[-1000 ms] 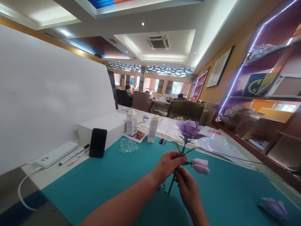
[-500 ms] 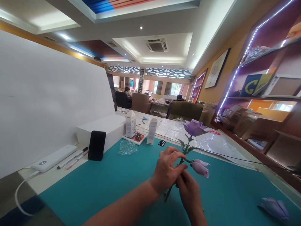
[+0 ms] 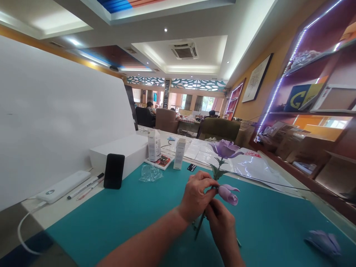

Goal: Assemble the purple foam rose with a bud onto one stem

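Observation:
Both hands are closed around the green stem of a purple artificial flower [image 3: 226, 149], held upright over the teal mat [image 3: 133, 222]. My left hand [image 3: 198, 194] pinches the stem below its leaves [image 3: 217, 172]. Just beneath it, my right hand [image 3: 221, 218] grips the stem lower down, its fingertips partly hidden. A closed purple bud [image 3: 228, 194] sticks out to the right beside my left fingertips. Below the hands the stem's lower end [image 3: 198, 227] points down and left. Another purple flower head [image 3: 324, 243] lies on the mat at the far right.
A black phone [image 3: 114, 171] leans on a white box [image 3: 122, 154] at left, near a white power bank [image 3: 65, 185] and pens [image 3: 85, 187]. Beyond lie crumpled clear plastic [image 3: 150, 173] and two white cartons [image 3: 154, 145]. Clear plastic sheeting [image 3: 250, 170] covers the back right.
The flower and its bud have shifted slightly left, and the stem has turned a little. Both hands keep their grip on it.

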A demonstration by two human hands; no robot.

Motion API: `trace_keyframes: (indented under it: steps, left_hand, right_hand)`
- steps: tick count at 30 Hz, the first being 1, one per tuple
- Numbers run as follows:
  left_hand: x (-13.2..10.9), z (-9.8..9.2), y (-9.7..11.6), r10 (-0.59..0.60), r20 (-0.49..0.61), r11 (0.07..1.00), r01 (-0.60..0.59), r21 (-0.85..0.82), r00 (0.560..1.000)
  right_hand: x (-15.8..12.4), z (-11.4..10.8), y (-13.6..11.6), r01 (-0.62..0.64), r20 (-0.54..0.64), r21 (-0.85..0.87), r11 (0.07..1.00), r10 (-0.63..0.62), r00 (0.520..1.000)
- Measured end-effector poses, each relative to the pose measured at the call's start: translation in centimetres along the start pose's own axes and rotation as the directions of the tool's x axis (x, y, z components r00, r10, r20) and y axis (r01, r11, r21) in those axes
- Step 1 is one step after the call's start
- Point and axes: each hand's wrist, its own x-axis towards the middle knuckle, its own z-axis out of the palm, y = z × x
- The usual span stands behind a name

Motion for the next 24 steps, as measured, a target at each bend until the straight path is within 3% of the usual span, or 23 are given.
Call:
trace_keyframes:
  steps: [8,12,15,18,24]
  left_hand:
    - [0.1,-0.2,0.0,-0.031,-0.013,0.999,0.031,-0.027,0.999]
    - [-0.1,-0.3,-0.1,-0.054,-0.012,0.988,0.051,-0.144,0.998]
    - [-0.2,-0.8,-0.6,-0.213,-0.015,0.922,0.195,-0.335,0.977]
    - [-0.1,-1.4,-1.2,-0.389,0.103,0.778,0.386,-0.496,0.916]
    - [0.0,-0.8,-1.9,-0.398,0.416,0.580,0.576,-0.576,0.818]
  right_hand:
    - [0.0,0.1,0.3,0.021,0.028,-0.015,1.000,-0.020,0.999]
    - [0.1,-0.1,0.6,0.025,0.048,0.004,1.000,-0.025,0.999]
    - [0.3,-0.5,0.8,-0.010,0.111,0.039,0.999,0.005,0.994]
    - [0.5,-0.7,0.8,-0.044,0.186,0.081,0.996,0.029,0.982]
    - [0.1,-0.1,0.1,-0.020,0.191,0.137,0.990,-0.006,0.981]
